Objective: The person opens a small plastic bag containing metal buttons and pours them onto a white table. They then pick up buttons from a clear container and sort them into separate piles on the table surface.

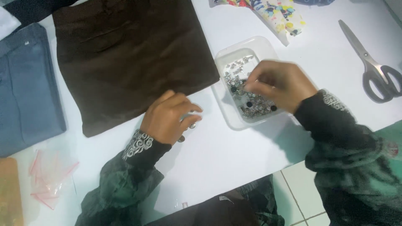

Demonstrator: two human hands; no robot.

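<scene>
Picking through the clear plastic tray (226,109) right of centre, my right hand (280,86) pinches narrowly among the small metal snaps (251,104). My left hand (167,117) curls around a few snaps (191,125) on the white desk (234,155), beside the brown cloth (130,58). Best, I judge, to lift one piece at a time and keep the left fingers cupped.

I read the table (234,155) as plain white. The folded garment (130,58) on it is dark brown, with no pattern; the garment (27,88) beside it is slate blue. I see a clear plastic tray (228,113) holding silver and black snap fasteners (251,104). The sleeves (125,188) are dark green mottled, with white scrollwork cuffs. The scissors (377,75) are grey. The cloth (276,12) is white with multicoloured splashes.
</scene>
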